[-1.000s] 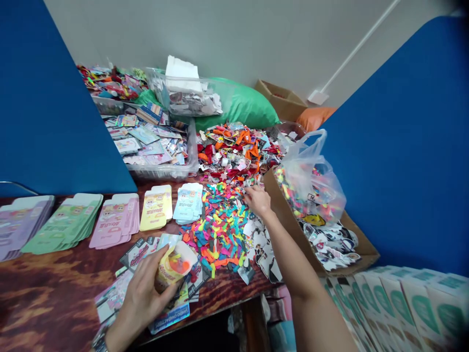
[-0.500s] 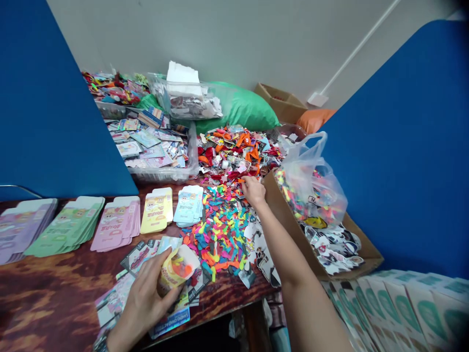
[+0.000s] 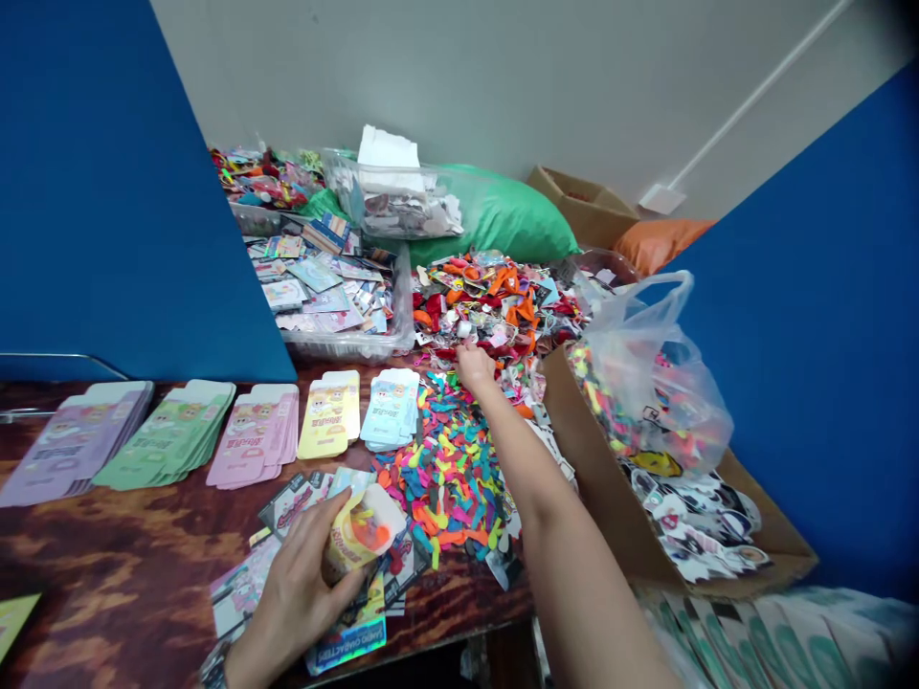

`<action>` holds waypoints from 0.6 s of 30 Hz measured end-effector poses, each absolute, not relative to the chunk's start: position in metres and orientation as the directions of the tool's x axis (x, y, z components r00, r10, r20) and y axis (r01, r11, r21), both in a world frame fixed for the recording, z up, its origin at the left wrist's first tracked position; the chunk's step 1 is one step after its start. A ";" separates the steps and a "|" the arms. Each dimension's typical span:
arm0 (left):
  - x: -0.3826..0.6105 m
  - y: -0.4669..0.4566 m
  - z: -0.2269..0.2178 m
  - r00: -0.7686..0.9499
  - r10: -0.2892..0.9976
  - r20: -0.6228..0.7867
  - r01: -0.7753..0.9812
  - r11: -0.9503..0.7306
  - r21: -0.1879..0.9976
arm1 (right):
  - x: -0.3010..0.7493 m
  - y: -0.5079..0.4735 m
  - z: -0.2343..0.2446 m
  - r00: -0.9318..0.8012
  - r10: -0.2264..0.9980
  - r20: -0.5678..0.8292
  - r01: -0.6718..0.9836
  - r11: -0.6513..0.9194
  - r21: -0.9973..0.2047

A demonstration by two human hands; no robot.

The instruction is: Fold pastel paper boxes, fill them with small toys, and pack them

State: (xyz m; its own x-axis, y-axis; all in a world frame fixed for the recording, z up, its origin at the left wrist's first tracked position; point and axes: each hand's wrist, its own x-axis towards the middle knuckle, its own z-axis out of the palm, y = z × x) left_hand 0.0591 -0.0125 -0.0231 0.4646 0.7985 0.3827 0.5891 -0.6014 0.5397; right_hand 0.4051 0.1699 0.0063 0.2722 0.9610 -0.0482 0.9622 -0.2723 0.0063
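Note:
My left hand (image 3: pixel 298 598) grips a small yellow packet (image 3: pixel 357 532), held open at the top with something orange inside, over a spread of shiny cards (image 3: pixel 345 636) near the table's front edge. My right hand (image 3: pixel 475 365) is stretched far forward. Its fingers are curled down into a heap of red, orange and white small items (image 3: pixel 495 301) just past a pile of bright flat balloons (image 3: pixel 449 459). What the fingers hold, if anything, is hidden.
Fanned stacks of flat packets lie in a row: purple (image 3: pixel 68 440), green (image 3: pixel 168 431), pink (image 3: pixel 255 433), yellow (image 3: pixel 330 413), blue (image 3: pixel 392 407). A clear tub of cards (image 3: pixel 337 340) stands behind. A cardboard box (image 3: pixel 610 507) with stickers and a plastic bag (image 3: pixel 646 383) sits at right. Blue panels flank both sides.
My right hand has reached farther forward, from the balloon pile's edge into the red and orange heap. The left hand keeps the yellow packet. The view has shifted left.

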 end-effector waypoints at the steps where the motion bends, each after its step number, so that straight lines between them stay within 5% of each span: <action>1: 0.059 -0.012 -0.023 0.464 0.799 0.383 0.588 -0.601 0.541 | 0.406 0.171 0.006 0.275 0.960 -0.054 0.961 -0.276 -0.003; 11: 0.061 -0.011 -0.015 0.385 0.895 0.226 0.593 -0.427 0.683 | 0.409 0.140 0.045 0.252 0.967 -0.032 0.946 -0.253 -0.202; 14: 0.061 -0.011 -0.010 0.372 0.910 0.182 0.563 -0.377 0.736 | 0.378 0.099 0.064 0.092 0.996 0.005 0.916 -0.083 -0.392; 16: 0.062 -0.011 -0.008 0.356 0.918 0.173 0.535 -0.352 0.768 | 0.349 0.066 0.079 -0.127 0.988 0.088 0.709 0.152 -0.688; 18: 0.062 -0.011 -0.008 0.350 0.922 0.167 0.513 -0.338 0.789 | 0.319 0.034 0.092 -0.251 0.962 0.108 0.569 0.237 -0.787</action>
State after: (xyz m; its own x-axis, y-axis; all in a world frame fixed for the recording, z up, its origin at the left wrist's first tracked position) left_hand 0.0623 -0.0114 -0.0076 0.3498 0.9219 0.1669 0.5131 -0.3376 0.7891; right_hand 0.3191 0.0343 0.0923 -0.2510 0.9619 0.1083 0.5693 0.2371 -0.7872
